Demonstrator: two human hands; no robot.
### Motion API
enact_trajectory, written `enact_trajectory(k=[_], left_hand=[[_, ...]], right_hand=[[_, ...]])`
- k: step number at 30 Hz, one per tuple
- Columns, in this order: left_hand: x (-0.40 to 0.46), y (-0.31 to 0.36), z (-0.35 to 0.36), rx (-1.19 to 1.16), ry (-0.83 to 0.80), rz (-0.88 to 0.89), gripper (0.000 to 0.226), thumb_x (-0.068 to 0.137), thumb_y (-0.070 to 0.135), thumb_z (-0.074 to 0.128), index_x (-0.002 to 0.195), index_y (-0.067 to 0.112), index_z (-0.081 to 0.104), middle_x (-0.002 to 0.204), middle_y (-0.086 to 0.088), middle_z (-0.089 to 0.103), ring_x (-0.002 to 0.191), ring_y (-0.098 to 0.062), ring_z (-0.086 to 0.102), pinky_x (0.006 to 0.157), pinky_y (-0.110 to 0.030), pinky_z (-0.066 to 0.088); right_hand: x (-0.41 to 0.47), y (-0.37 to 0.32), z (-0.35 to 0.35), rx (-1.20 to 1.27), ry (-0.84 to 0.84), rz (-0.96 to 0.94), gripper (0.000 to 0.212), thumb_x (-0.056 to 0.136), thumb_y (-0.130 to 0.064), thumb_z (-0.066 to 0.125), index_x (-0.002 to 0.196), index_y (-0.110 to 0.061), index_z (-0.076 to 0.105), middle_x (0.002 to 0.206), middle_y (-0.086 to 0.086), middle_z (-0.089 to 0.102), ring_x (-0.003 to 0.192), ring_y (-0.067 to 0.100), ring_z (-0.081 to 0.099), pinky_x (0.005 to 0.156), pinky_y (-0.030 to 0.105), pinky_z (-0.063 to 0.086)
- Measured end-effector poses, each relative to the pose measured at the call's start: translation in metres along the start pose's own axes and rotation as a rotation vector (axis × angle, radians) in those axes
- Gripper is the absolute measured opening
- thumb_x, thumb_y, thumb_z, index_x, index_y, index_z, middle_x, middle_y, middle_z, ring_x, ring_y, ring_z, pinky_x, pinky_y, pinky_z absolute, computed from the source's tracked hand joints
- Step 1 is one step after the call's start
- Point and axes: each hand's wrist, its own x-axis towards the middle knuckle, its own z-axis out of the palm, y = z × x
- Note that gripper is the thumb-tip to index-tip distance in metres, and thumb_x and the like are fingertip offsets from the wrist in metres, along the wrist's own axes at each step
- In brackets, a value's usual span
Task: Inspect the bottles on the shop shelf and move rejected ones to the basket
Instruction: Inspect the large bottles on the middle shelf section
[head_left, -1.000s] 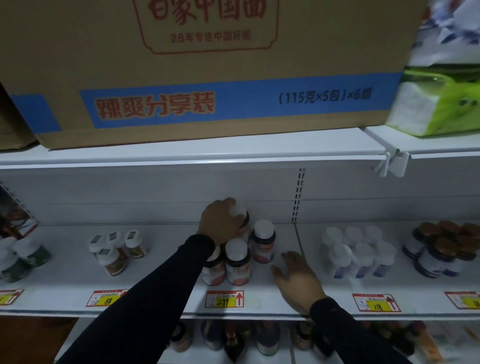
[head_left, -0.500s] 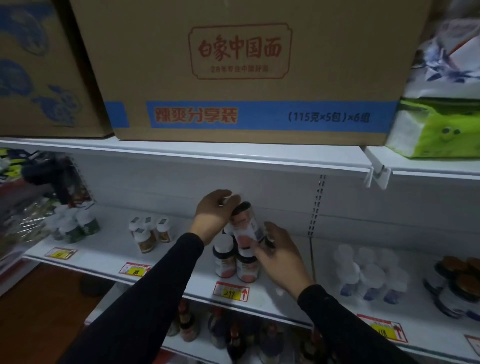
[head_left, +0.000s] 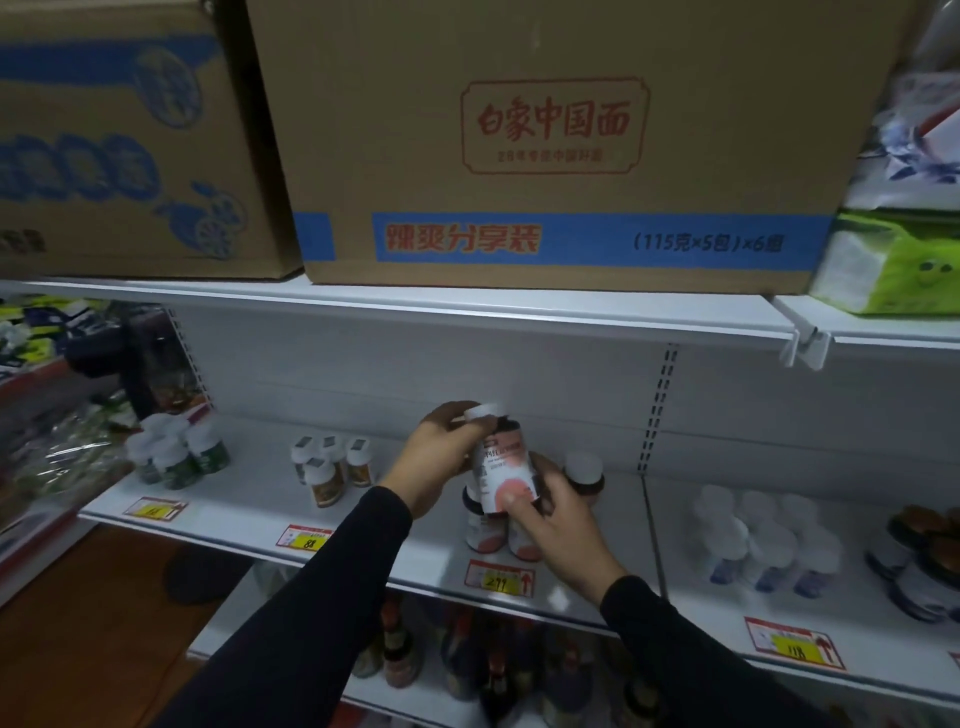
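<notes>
A shopper in dark sleeves holds a dark bottle (head_left: 501, 470) with a white cap and a pink-and-white label above the white shop shelf (head_left: 249, 512), just above the yellow "299" price tag (head_left: 500, 578) on the shelf's front edge. Far to the left of that tag, green-labelled bottles (head_left: 176, 454) stand in a cluster near the shelf's end; nearer the tag, a small group of brown-labelled bottles (head_left: 327, 470) sits behind a tag marked "88". The left hand (head_left: 441, 460) has its fingers curled round the raised bottle's cap and neck, while the right hand (head_left: 556, 519) grasps its lower body, thumb pressed on the label. Directly behind the tag, matching bottles (head_left: 485, 532) stand on the shelf below the raised one, and another (head_left: 584, 475) stands just to the right. Farther right of the tag are pale blue-labelled bottles (head_left: 763, 540). High above it rests a large cardboard box (head_left: 550, 140) with red Chinese lettering.
</notes>
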Motion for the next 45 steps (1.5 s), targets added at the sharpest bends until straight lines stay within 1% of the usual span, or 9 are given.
enact_trajectory(k=[4,10,14,17,24,27,33,41,45], left_hand=[[0.001,0.001,-0.014,-0.091,0.004,-0.030,0.029,0.087,0.017,0.070,0.114,0.011,0.062,0.108,-0.011,0.070,0.093,-0.025,0.069,0.073,-0.034,0.055],[0.006,-0.002,-0.034,-0.150,-0.049,-0.045,0.030,0.086,0.018,0.072,0.112,0.004,0.067,0.104,-0.012,0.074,0.087,-0.021,0.072,0.068,-0.027,0.055],[0.009,-0.006,-0.048,-0.177,-0.099,-0.086,0.028,0.090,0.024,0.067,0.113,0.009,0.064,0.103,-0.009,0.074,0.086,-0.021,0.070,0.071,-0.030,0.051],[0.014,-0.009,-0.059,-0.212,-0.118,-0.118,0.030,0.090,0.021,0.067,0.117,0.009,0.059,0.106,-0.013,0.072,0.086,-0.024,0.068,0.072,-0.035,0.051],[0.022,-0.013,-0.065,-0.172,-0.165,-0.103,0.036,0.087,0.026,0.071,0.117,0.009,0.063,0.106,-0.009,0.074,0.085,-0.017,0.070,0.069,-0.028,0.052],[0.020,-0.010,-0.063,-0.164,-0.224,-0.121,0.033,0.091,0.029,0.066,0.117,0.009,0.065,0.104,-0.005,0.075,0.089,-0.016,0.071,0.073,-0.028,0.052],[0.023,-0.007,-0.047,-0.204,-0.174,-0.157,0.046,0.087,0.030,0.068,0.124,0.003,0.059,0.113,-0.017,0.071,0.098,-0.033,0.069,0.074,-0.037,0.056],[0.024,-0.001,-0.009,-0.222,-0.106,-0.130,0.014,0.087,0.027,0.070,0.095,0.016,0.071,0.085,-0.002,0.075,0.078,-0.019,0.069,0.068,-0.028,0.052],[0.021,0.002,0.001,-0.216,-0.119,-0.138,0.028,0.090,0.030,0.066,0.108,0.010,0.069,0.101,-0.010,0.074,0.087,-0.023,0.070,0.072,-0.033,0.055]], right_hand=[[-0.004,-0.012,0.018,0.030,-0.002,0.011,0.034,0.095,-0.017,0.063,0.119,-0.038,0.052,0.115,-0.012,0.065,0.099,-0.002,0.066,0.073,0.019,0.055],[0.002,-0.010,0.044,-0.171,0.086,0.026,0.061,0.070,-0.051,0.079,0.116,-0.067,0.042,0.128,-0.010,0.053,0.115,0.006,0.058,0.096,0.035,0.054],[0.002,-0.011,0.060,-0.025,0.077,0.045,0.048,0.086,-0.021,0.075,0.119,-0.046,0.050,0.125,-0.015,0.061,0.112,0.001,0.063,0.097,0.028,0.053],[0.003,-0.011,0.071,-0.003,0.067,0.065,0.042,0.093,-0.014,0.066,0.123,-0.039,0.049,0.126,-0.016,0.061,0.114,-0.002,0.061,0.099,0.023,0.050],[0.006,-0.006,0.084,-0.162,0.181,0.064,0.068,0.072,-0.050,0.079,0.130,-0.051,0.044,0.131,-0.011,0.051,0.118,0.001,0.056,0.100,0.027,0.048],[0.005,-0.006,0.082,-0.085,0.178,0.053,0.056,0.081,-0.034,0.079,0.128,-0.042,0.050,0.123,-0.014,0.063,0.113,0.003,0.062,0.097,0.030,0.052],[0.003,-0.012,0.061,0.060,0.109,0.060,0.040,0.099,-0.011,0.055,0.136,-0.023,0.047,0.118,-0.016,0.064,0.102,-0.008,0.063,0.081,0.010,0.048],[0.011,-0.018,0.022,-0.024,0.078,-0.031,0.045,0.085,-0.012,0.076,0.117,-0.036,0.056,0.109,-0.021,0.069,0.103,0.004,0.066,0.088,0.021,0.054],[0.010,-0.012,0.009,0.033,0.060,-0.014,0.033,0.092,-0.018,0.067,0.118,-0.035,0.056,0.109,-0.022,0.070,0.104,0.000,0.066,0.084,0.016,0.050]])
